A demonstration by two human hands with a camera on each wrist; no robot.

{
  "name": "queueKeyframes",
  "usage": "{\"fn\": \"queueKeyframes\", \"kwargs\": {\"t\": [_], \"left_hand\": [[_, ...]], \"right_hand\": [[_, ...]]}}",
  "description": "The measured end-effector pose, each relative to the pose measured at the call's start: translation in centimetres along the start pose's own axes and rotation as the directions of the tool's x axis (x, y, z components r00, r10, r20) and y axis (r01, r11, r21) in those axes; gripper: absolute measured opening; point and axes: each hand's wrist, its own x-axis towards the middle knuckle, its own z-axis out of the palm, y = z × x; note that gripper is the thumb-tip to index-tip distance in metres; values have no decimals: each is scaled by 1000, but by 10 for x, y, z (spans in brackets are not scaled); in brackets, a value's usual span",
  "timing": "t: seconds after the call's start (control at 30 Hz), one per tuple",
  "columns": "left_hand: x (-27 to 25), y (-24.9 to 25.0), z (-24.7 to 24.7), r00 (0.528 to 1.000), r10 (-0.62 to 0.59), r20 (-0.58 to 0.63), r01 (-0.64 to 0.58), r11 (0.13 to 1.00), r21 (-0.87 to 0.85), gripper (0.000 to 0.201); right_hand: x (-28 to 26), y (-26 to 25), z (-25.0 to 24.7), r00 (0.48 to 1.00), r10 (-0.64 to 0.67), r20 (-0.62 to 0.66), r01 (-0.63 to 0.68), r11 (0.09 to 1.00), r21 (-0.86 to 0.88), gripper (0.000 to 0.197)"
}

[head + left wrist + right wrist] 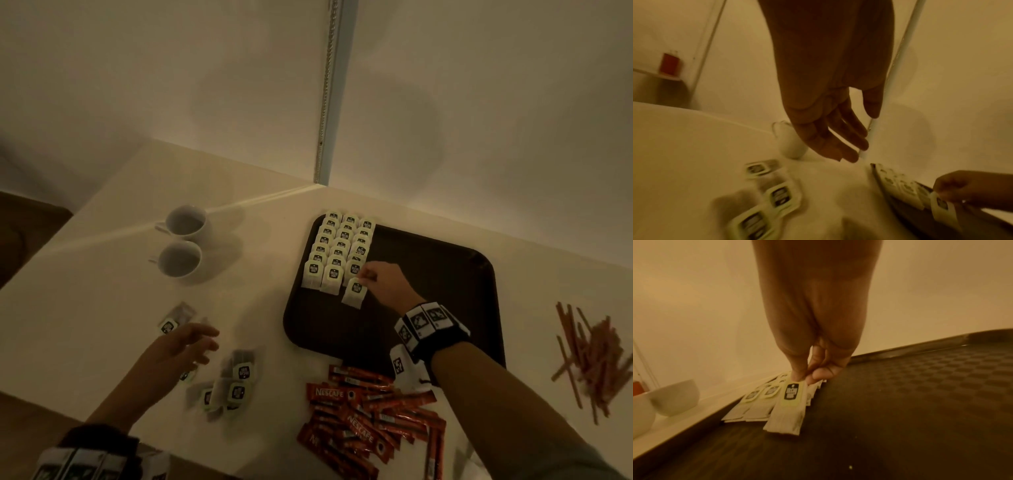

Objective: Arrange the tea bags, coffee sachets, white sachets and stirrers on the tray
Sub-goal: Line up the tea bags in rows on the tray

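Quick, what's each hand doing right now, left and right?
Left hand: open, fingers spread above the loose tea bags, holding nothing.
Right hand: pinching one tea bag by its top, over the tray.

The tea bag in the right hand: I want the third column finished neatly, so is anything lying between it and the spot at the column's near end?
Nothing visible does. The right hand pinches the tea bag just above bare tray at the column's near end; the coffee sachets and stirrers lie off the tray.
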Motion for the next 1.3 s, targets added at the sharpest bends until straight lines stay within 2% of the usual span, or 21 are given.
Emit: {"fn": "queueKeyframes", "kwargs": {"t": [0.13,0.23,0.5,0.6,0.67,0.73,0.77,0.83,0.9,0.93,1.0,1.07,1.1,1.17,1.23,1.3], "left_hand": [[-7,-26,-4,992,-120,33,117,989,93,19],[-13,-33,-6,984,-167,61,159,981,115,18],[-17,-42,-15,985,-167,38,161,978,130,15],[-20,-45,-20,987,-157,28,152,979,138,16],[-24,-47,-22,989,-149,18,145,980,134,17],[-29,-51,-22,989,-149,12,147,982,120,18],[-32,-53,-22,989,-147,14,145,983,115,18],[-39,-60,-20,989,-150,15,147,982,118,17],[-46,-68,-18,987,-160,0,159,982,98,17],[-50,-71,-17,987,-163,-11,163,984,78,15],[-61,-75,-17,988,-150,-21,151,988,34,8],[-71,-80,-18,992,-126,-21,127,992,26,15],[-76,-84,-17,992,-126,-27,126,991,32,11],[-83,-92,-18,991,-129,-49,131,990,58,15],[-90,-98,-19,989,-141,-50,145,986,82,17],[-94,-101,-21,987,-152,-54,156,984,80,16]], "right_hand": [[13,-3,4,997,4,-80,-4,1000,0,14],[20,-4,7,995,10,-97,-13,999,-30,14],[28,-5,10,994,9,-107,-16,998,-61,7],[24,-12,9,985,-2,-171,-11,997,-78,8],[14,-29,14,975,-62,-212,51,997,-57,12],[-1,-55,29,968,-214,-132,213,977,-22,13],[-9,-69,40,950,-310,-29,309,951,-22,15],[-25,-96,69,867,-440,232,454,891,-4,26],[-36,-115,102,778,-450,438,505,863,-10,47],[-40,-121,118,759,-416,501,505,862,-48,61],[-48,-129,144,766,-352,538,508,844,-172,86],[-55,-135,157,796,-354,491,529,802,-279,95],[-56,-136,162,799,-371,473,543,784,-302,94],[-56,-139,166,785,-386,484,559,778,-287,91],[-52,-140,168,775,-358,521,530,817,-228,84],[-47,-139,167,775,-341,532,494,852,-174,69]]}}
